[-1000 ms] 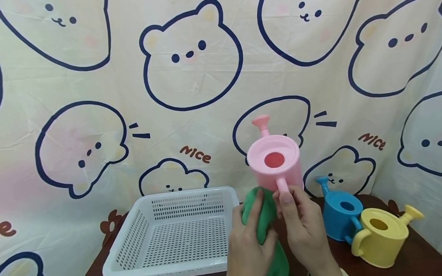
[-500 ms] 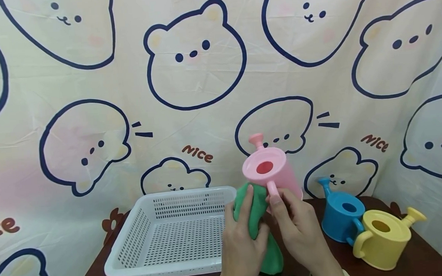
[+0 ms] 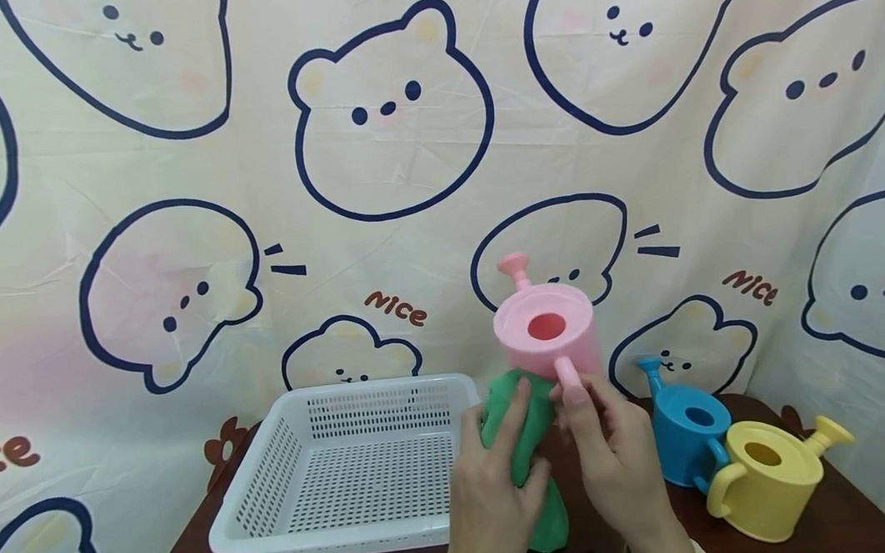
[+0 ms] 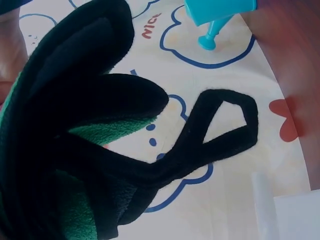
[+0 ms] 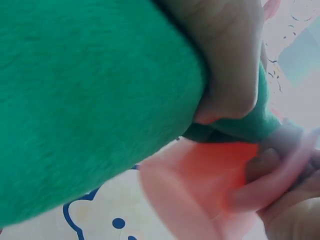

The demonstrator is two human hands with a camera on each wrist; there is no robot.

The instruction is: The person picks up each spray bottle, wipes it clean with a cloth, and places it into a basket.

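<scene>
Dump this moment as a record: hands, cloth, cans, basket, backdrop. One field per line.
left hand: grips the cloth
cloth: green, bunched up at the pink can's near side; contact unclear
right hand: holds the pink can by its handle
pink can: raised off the table, spout pointing away from the person
blue can: upright on table, right side
yellow can: upright, nearer than blue can
basket: white, perforated, left of the hands
backdrop: cartoon animal faces

Soft, even head-view light; right-wrist blur, glare
</scene>
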